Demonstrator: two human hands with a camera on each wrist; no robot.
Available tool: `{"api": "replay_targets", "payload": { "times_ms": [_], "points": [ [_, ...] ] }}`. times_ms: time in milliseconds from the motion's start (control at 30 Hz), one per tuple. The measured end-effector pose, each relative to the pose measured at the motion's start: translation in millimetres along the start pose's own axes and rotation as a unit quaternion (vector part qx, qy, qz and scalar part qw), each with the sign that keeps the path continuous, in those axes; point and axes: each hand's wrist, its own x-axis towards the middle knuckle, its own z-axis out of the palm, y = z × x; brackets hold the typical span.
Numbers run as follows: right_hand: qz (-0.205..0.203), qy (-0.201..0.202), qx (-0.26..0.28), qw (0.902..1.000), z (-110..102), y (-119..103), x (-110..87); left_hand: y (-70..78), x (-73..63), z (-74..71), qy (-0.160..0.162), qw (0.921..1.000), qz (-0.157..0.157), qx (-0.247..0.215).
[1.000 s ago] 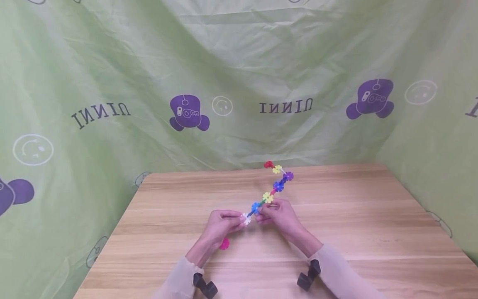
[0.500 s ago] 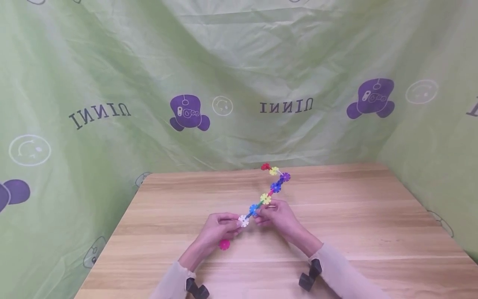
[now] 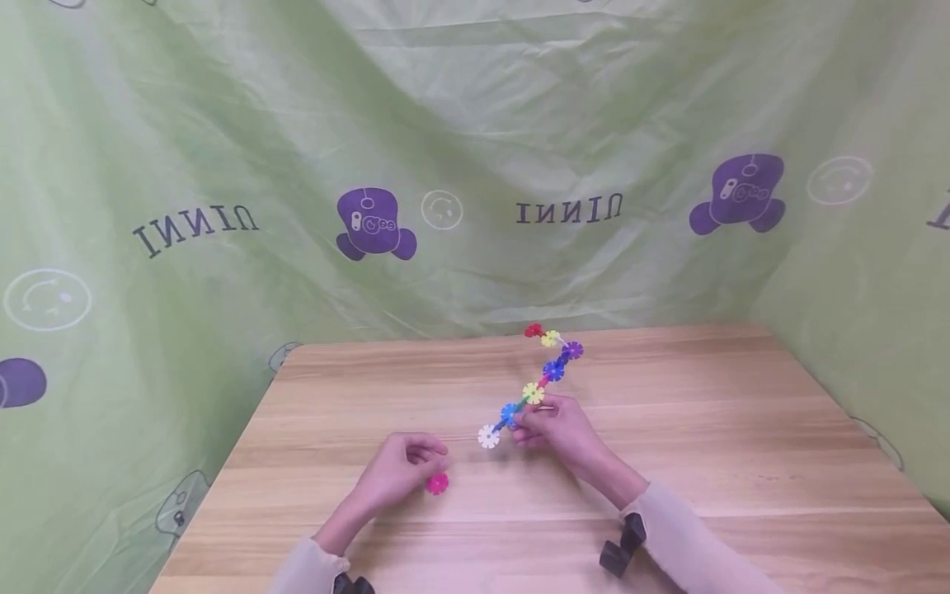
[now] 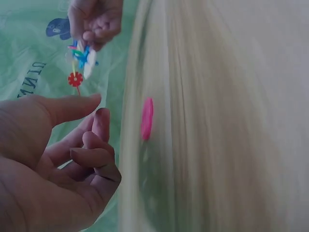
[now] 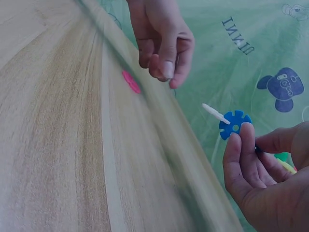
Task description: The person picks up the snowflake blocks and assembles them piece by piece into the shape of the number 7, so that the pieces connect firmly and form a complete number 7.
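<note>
A zigzag chain of notched, flower-shaped plastic discs (image 3: 533,393) rises away from my right hand (image 3: 567,433), which pinches it near its lower end at a blue disc (image 5: 240,119). Slotted into that end is a white disc (image 3: 488,436), seen edge-on in the right wrist view. At the chain's far tip sits a red disc (image 4: 75,79). My left hand (image 3: 393,470) is off the chain, its fingers loosely bent and holding nothing. Just below its fingertips in the head view, a single pink disc (image 3: 438,483) lies flat on the table.
The wooden table (image 3: 712,511) carries the pink disc in front of me. Behind and beside it hangs a green printed cloth (image 3: 475,124). Black wrist mounts (image 3: 622,546) stick out below the sleeves.
My left hand has let go of the white disc and drawn back left, toward the pink disc. The right hand still holds the chain, almost in the same place.
</note>
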Motion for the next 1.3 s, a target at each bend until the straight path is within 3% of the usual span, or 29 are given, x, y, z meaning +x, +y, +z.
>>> {"api": "replay_targets", "payload": {
  "times_ms": [67, 200, 500, 767, 1033, 1300],
  "points": [
    [0.000, -0.003, -0.002, 1.0000, -0.8, 0.2, -0.1, -1.8, -3.9, -4.6, 0.009, 0.9982, 0.010, 0.058],
    [0.000, -0.001, -0.003, 1.0000, -3.2, 0.2, 0.1, -6.3, -8.2, -9.8, -0.001, 0.9954, 0.016, 0.095],
    [0.001, 0.001, -0.003, 1.0000, -5.7, -0.4, -1.9, -14.6, -9.0, -3.3, -0.027, 0.9932, 0.041, 0.105],
    [-0.004, -0.002, -0.001, 1.0000, -5.0, 0.6, -1.3, -12.0, -5.5, -3.7, -0.030, 0.9945, 0.015, 0.099],
    [0.002, -0.002, 0.001, 1.0000, -2.1, 0.2, -3.5, -13.5, -9.2, -3.7, -0.036, 0.9950, 0.010, 0.093],
    [0.001, -0.001, 0.011, 0.9999, -3.1, 0.2, -1.0, -7.2, -8.1, 1.5, 0.003, 0.9979, 0.016, 0.062]
  ]
}}
